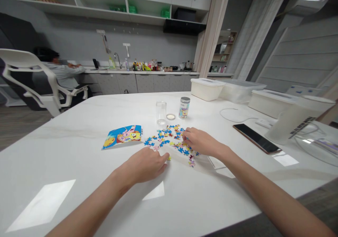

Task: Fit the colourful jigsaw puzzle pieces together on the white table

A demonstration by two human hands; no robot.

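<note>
Grey walls, white cupboards and a kitchen counter [153, 72] stand beyond the far edge of a white, glossy tabletop [87, 163]. A person in a pale top [66, 76] sits in a white-framed chair [51, 80] past the far left corner.

Puzzle pieces [165, 133] lie loose around the middle of the tabletop. The left hand [149, 164] is on their near side, forefinger and thumb parted, the forefinger at a small yellow piece [169, 158]; nothing shows between them. The right hand [198, 140] reaches over the pile from the right with fingers bent down among the pieces; whether it has hold of one cannot be told.

Left of the pile lies a bright picture sheet [123, 136]. Toward the far edge stand a clear jar [161, 113] and a lidded, printed can [184, 108], with a round lid [170, 117] flat between them. A phone [256, 138] lies toward the right, and plastic boxes [207, 90] stand near the far right.
</note>
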